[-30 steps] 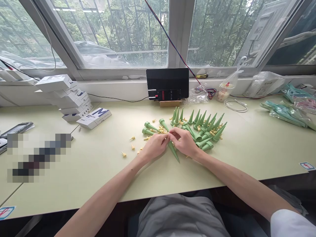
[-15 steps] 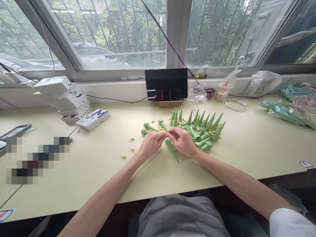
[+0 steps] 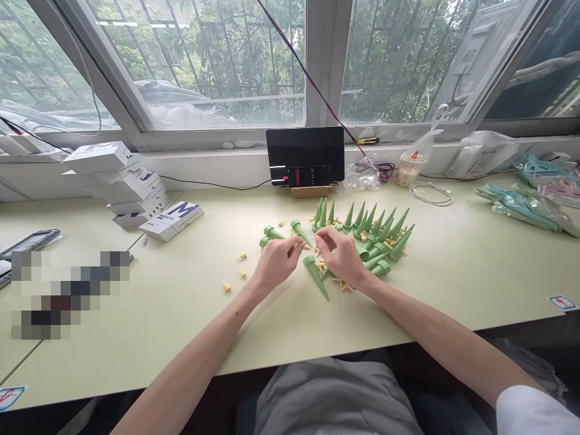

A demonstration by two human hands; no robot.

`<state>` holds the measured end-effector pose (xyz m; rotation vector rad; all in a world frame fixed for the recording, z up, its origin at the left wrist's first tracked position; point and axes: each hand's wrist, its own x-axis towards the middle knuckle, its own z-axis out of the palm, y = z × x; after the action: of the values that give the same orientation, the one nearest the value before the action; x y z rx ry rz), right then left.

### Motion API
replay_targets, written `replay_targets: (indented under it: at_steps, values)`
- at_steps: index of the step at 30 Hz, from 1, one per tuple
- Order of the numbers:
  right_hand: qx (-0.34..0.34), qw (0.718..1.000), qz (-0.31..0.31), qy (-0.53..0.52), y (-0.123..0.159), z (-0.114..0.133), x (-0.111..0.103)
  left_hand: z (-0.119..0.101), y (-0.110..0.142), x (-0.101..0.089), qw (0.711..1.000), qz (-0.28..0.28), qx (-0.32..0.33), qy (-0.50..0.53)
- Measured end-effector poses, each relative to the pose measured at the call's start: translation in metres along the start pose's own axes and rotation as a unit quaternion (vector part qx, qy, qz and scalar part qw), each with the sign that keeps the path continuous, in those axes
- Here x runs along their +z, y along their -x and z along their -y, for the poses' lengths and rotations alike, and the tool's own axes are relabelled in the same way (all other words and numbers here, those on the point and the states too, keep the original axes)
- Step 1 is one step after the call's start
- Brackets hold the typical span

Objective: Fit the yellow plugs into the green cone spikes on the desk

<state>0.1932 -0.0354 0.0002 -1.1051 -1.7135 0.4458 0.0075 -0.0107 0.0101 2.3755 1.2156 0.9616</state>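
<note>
My left hand (image 3: pixel 280 261) is closed in a pinch at the middle of the table, with a tiny yellowish plastic piece partly showing at its fingertips. A short gap to the right, my right hand (image 3: pixel 341 258) also pinches finger and thumb together; whatever lies in them is too small to make out. Below the gap rests a green watering spike (image 3: pixel 316 277), and another green spike (image 3: pixel 299 231) lies just beyond it. Many green spikes (image 3: pixel 375 223), upright and lying, crowd beyond and right of my right hand. Small yellow plastic valves (image 3: pixel 343 284) are scattered among them.
A few loose yellow valves (image 3: pixel 227 286) lie left of my hands. White boxes (image 3: pixel 172 220) are at the left. A phone (image 3: pixel 309 176) leans on a black tablet (image 3: pixel 305 148) at the back. A bagged cup (image 3: pixel 410 168) and teal plastic items (image 3: pixel 521 205) sit to the right.
My hands were touching at the fingertips around a small yellow piece. They have drawn slightly apart, leaving a narrow gap between them.
</note>
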Motion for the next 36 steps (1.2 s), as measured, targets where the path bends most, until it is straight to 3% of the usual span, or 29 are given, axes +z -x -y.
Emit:
replay_targets:
  at_steps: [4, 9, 12, 15, 18, 22, 26, 31, 36]
  values:
    - [0.010, 0.998, -0.058, 0.008, -0.004, -0.005, -0.005, 0.000, 0.002, 0.003, 0.999, -0.031, 0.044, 0.002]
    - [0.000, 0.998, -0.058, 0.014, -0.004, -0.012, 0.000, -0.007, 0.008, 0.009, 0.979, -0.081, 0.187, -0.023]
    - [-0.009, 0.998, -0.058, 0.013, -0.004, -0.012, 0.002, -0.008, 0.007, 0.002, 0.965, -0.097, 0.236, -0.063]
    - [-0.007, 0.998, -0.062, 0.008, -0.005, -0.012, 0.001, 0.000, -0.001, -0.018, 0.973, -0.114, 0.184, -0.082]
    - [-0.007, 0.998, -0.059, 0.000, -0.005, -0.012, 0.000, 0.018, -0.012, -0.043, 0.989, -0.118, 0.041, -0.073]
    - [-0.021, 0.999, -0.046, 0.006, -0.002, -0.013, 0.004, 0.045, -0.021, -0.060, 0.993, -0.045, -0.070, -0.084]
    - [-0.033, 0.999, -0.033, 0.016, 0.000, -0.013, 0.008, 0.055, -0.021, -0.057, 0.993, -0.005, -0.081, -0.089]
    - [-0.034, 0.999, -0.026, 0.018, 0.002, -0.012, 0.008, 0.050, -0.019, -0.061, 0.993, 0.030, -0.085, -0.075]
    - [-0.033, 0.999, -0.021, 0.021, 0.001, -0.012, 0.008, 0.044, -0.017, -0.068, 0.983, 0.147, -0.101, -0.044]
